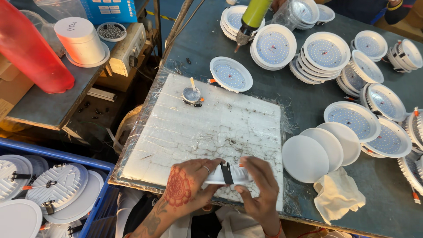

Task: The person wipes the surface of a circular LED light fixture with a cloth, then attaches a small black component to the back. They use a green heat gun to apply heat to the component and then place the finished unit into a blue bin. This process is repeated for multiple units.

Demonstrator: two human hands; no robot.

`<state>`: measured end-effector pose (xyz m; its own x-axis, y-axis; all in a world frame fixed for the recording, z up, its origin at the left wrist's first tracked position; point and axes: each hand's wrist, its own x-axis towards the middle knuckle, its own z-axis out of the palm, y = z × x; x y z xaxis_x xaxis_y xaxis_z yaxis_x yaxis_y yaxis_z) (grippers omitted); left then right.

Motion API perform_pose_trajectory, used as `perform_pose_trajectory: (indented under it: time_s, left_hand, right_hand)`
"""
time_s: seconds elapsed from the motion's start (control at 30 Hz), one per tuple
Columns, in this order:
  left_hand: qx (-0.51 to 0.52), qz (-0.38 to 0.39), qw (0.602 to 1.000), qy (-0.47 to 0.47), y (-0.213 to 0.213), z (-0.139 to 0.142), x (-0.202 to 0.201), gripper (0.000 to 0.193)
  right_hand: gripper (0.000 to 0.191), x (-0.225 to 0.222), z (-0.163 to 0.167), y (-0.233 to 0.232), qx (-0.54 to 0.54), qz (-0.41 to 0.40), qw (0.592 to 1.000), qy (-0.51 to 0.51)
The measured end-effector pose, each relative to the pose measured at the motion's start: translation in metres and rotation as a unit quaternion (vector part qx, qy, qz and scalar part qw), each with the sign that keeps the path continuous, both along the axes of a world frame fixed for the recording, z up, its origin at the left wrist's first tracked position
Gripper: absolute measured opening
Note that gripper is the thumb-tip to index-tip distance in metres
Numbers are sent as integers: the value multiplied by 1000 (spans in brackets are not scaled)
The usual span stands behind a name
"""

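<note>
You held a round white LED downlight (229, 175) on edge between both hands, at the near edge of the white foam work pad (211, 128). Your left hand (187, 185) gripped its left side, fingers curled over the rim, and your right hand (260, 189) clamped the right side, with the thumb close to the black spring clip (227, 173) on the housing. Both hands were closed on that one lamp, close together.

As a judgement of progress: the clip looked seated or nearly so, so this unit seemed mid-assembly. The blue crate (53, 194) at your left held lamps with clips fitted, which I took for finished work. Left to do, it seemed, were the many open LED housings (326, 53) stacked across the dark table (299, 101), their diode boards bare, and the three white diffuser discs (326, 147) lying beside the pad near a crumpled cloth (339, 194). A single open housing (231, 74) sat just beyond the pad. A small dish with a stick (191, 93) rested on the pad's far corner, and a green-handled tool (251, 20) hung above the table.
</note>
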<state>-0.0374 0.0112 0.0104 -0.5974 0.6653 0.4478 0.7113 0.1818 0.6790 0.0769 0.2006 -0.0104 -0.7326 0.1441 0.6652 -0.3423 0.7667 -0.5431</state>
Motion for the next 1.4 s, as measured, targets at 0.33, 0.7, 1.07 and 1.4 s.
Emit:
perform_pose_trajectory:
  time_s: [0.33, 0.7, 1.07, 1.4]
  left_hand:
    - [13, -30, 998, 47, -4, -9, 8, 84]
    - [86, -5, 982, 166, -13, -28, 23, 78]
    - [72, -19, 984, 161, -14, -28, 14, 82]
    - [59, -37, 986, 150, -16, -25, 9, 81]
  right_hand:
    - [49, -2, 24, -2, -165, 86, 971, -148]
    - [37, -12, 23, -3, -251, 128, 938, -202]
    - [40, -18, 27, -11, -230, 107, 949, -187]
    - [45, -19, 21, -11, -234, 92, 951, -178]
